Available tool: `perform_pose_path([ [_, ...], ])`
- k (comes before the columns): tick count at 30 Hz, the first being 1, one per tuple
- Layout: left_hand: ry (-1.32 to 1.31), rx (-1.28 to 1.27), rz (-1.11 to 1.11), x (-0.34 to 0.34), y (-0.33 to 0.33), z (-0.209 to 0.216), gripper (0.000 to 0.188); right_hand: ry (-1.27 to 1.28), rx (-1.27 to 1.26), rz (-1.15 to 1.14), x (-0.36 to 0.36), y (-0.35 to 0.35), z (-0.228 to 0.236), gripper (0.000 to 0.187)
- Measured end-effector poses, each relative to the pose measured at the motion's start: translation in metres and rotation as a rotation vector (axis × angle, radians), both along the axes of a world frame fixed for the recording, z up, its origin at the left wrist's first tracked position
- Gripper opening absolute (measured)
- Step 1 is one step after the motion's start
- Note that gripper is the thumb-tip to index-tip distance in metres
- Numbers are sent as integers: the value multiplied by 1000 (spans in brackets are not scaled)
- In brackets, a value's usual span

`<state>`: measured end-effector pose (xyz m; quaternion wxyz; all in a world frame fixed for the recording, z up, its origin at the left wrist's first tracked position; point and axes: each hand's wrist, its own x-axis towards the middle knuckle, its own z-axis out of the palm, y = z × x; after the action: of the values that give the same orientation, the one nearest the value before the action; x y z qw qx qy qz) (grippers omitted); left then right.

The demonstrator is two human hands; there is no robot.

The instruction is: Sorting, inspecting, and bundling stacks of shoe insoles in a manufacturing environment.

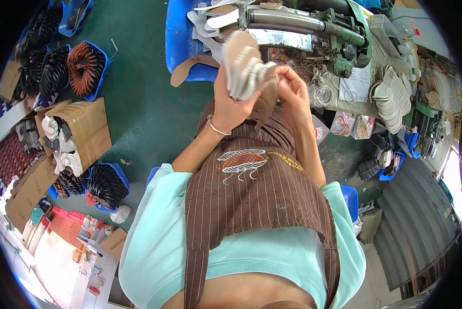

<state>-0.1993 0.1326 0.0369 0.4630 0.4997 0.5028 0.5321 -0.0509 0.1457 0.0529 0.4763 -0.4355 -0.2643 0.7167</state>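
My left hand [229,103] is wrapped round a fanned stack of pale insoles [245,67], white at the edges with a beige top face. It holds them upright in front of my apron. Close beside it on the right, my right hand [294,92] has its thumb and fingers pinched together at a thin brown insole-like piece [265,105]. That piece hangs down between the two hands, against the stack. Part of it is hidden behind the insoles and my fingers.
Ahead stands a green machine with metal rollers [287,23]. Left of it, a blue crate [175,44] holds loose insoles. On the bench at right lie paper [355,85] and stacked pale insoles [393,100]. Cardboard boxes [89,129] and blue bins [102,77] line the left.
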Motion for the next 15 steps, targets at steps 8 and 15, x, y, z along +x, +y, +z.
perform_pose_path([
  [8,181,193,17,3,-5,-6,43,-339,298,-218,-10,-8,-11,11],
  [15,-215,-38,129,12,-16,16,36,-838,542,-384,-29,-10,-7,13],
])
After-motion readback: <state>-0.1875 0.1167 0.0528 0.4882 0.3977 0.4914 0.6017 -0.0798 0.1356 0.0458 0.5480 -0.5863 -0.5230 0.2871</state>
